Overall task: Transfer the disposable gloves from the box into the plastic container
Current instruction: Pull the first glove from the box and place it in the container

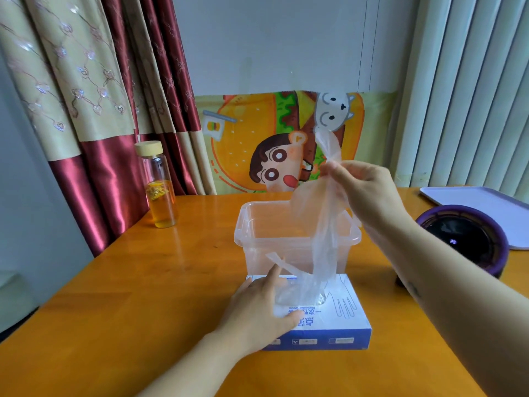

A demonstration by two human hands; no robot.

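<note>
A clear disposable glove [323, 247] is pinched near its upper part between the thumb and curled fingers of the right hand [363, 193], which is raised above the near right corner of the clear plastic container [243, 224]; the glove's top flops upward above the fingers, and its long lower part hangs down in front of the container to the opening of the blue glove box [337, 333], where its end appears to be lodged. The left hand [260, 308] is laid flat on the box top with its fingers straight, and nothing is grasped by it; the box seems to be steadied this way. A further strip of film [274, 257] is seen beside the left index finger; whether it belongs to the same glove cannot be told.

The box is set on the wooden table [143, 282] just in front of the container. No gloves can be made out inside the container, though clear film there would be hard to see; the task is therefore judged to be near its start. This glove is yet to be pulled free and dropped in, and how many are left in the box is hidden.
</note>
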